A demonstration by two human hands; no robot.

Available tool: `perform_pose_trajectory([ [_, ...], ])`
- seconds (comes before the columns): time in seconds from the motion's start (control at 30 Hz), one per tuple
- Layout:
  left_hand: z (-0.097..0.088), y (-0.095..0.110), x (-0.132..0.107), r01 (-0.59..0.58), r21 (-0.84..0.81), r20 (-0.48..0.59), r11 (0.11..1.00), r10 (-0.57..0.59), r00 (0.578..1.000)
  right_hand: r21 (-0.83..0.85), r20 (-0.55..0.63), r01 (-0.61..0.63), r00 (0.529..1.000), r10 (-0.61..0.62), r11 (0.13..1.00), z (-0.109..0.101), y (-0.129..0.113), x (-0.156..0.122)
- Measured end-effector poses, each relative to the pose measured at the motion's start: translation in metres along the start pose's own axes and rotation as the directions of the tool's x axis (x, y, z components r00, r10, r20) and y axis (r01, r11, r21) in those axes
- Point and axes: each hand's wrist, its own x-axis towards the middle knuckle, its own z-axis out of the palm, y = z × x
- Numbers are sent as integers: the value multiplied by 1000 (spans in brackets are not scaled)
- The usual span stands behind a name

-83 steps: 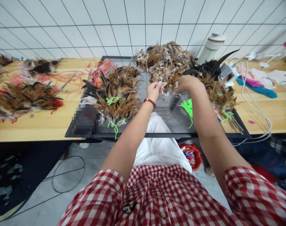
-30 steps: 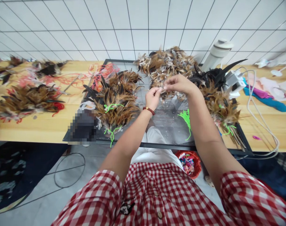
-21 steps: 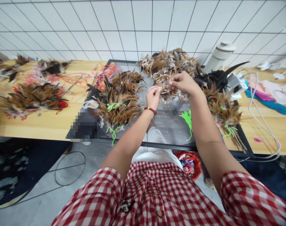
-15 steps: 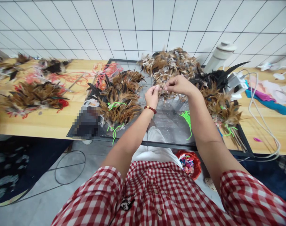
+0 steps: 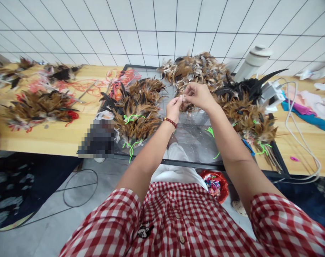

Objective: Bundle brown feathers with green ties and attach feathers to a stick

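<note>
My left hand, with a red bead bracelet at the wrist, is closed in a pinch on a few small feathers. My right hand is closed too, its fingertips meeting the left hand's at the same feathers. Both hands hover over a glass panel in a black frame. Behind them lies a loose heap of brown and white feathers. A tied bundle of brown feathers with green string lies left of my hands. More bundles with black feathers lie to the right.
Green strings lie on the glass under my right forearm. A white canister stands at the back right beside a white cable. Feather bundles with red string cover the wooden table's left. A red basket sits on the floor.
My hands rose from the heap with a few feathers and came together. My right hand moved left until its fingertips met the left hand's. The view shifted slightly.
</note>
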Motion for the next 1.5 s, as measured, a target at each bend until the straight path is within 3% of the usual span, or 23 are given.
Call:
perform_pose_trajectory([
  [0.13,5,10,-8,116,-83,-11,990,-117,993,35,15,96,995,-96,995,-3,6,0],
  [0.3,9,17,-15,84,-60,-56,995,-87,995,108,80,137,986,-146,985,-5,14,1],
  [0.6,7,16,-12,112,-105,-48,988,-118,992,-27,-35,194,980,-195,981,-5,19,4],
  [0.8,4,12,-7,63,-169,-36,984,-70,997,-65,96,330,942,-323,942,-6,19,7],
  [0.9,4,11,-6,59,-173,-34,983,-66,997,-69,117,319,944,-309,945,-2,18,7],
  [1.17,4,15,-9,69,-177,-3,982,-70,998,-13,-25,190,981,-190,982,-4,18,4],
  [1.5,4,13,-10,64,-92,3,994,-64,998,-82,0,225,974,-225,971,-3,19,5],
])
